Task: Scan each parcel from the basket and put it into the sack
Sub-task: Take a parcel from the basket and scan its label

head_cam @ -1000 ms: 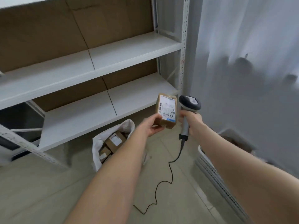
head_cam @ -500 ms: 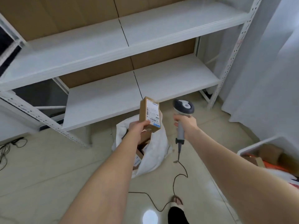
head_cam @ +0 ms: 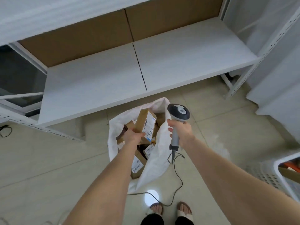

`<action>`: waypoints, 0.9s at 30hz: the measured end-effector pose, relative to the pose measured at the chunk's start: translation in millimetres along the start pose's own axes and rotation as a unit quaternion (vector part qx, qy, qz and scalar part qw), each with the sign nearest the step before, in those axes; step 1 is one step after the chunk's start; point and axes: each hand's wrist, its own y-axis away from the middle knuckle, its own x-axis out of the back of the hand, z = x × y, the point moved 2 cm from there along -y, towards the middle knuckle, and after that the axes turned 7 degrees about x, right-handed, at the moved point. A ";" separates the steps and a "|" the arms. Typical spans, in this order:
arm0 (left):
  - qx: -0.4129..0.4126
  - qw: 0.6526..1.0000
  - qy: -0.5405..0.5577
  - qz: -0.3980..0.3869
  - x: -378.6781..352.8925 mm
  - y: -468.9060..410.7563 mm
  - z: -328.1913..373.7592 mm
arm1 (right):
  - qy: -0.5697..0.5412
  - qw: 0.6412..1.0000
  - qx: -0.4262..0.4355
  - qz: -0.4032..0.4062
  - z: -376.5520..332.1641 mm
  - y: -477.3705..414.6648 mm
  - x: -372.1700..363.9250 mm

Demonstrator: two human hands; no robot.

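Note:
My left hand [head_cam: 134, 137] grips a small brown cardboard parcel [head_cam: 146, 122] with a white label, held upright right over the mouth of the white sack [head_cam: 155, 161]. The sack stands open on the floor and holds several brown parcels [head_cam: 138, 163]. My right hand [head_cam: 182, 133] is closed around the handle of a grey corded barcode scanner [head_cam: 178, 112], just right of the sack's rim. The white perforated basket [head_cam: 276, 172] shows at the right edge, with brown cardboard inside.
A white metal shelf rack [head_cam: 146, 69] with cardboard backing stands behind the sack. The scanner's dark cable [head_cam: 177, 179] loops across the tiled floor to my sandalled feet [head_cam: 170, 210]. A white curtain [head_cam: 279, 62] hangs at the right.
The view has tilted down. My left hand has lowered the parcel from beside the scanner to just over the sack's opening. My right hand keeps hold of the scanner.

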 end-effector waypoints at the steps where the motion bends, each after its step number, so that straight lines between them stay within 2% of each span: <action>1: 0.001 1.000 -0.026 0.008 -10.4 -15.1 -3.9 | -0.004 1.000 -0.003 0.001 11.7 -13.0 -1.4; 6: 0.019 0.995 -0.095 0.010 -65.5 -84.9 -26.2 | -0.017 1.000 -0.012 0.016 69.0 -74.2 0.6; 10: 0.015 0.991 -0.122 -0.049 -103.5 -111.8 -35.6 | -0.025 0.999 -0.015 0.015 97.4 -100.9 7.9; 14: -0.007 0.984 -0.154 -0.090 -107.4 -112.1 -28.5 | -0.029 0.999 -0.016 0.026 103.9 -101.6 13.3; 20: -0.074 0.987 -0.127 -0.066 -79.4 -57.1 28.8 | -0.068 0.996 -0.012 0.050 66.8 -50.8 15.6; 27: -0.204 0.954 -0.174 -0.135 -66.8 70.8 114.4 | -0.149 0.982 0.033 0.108 -1.6 51.5 56.0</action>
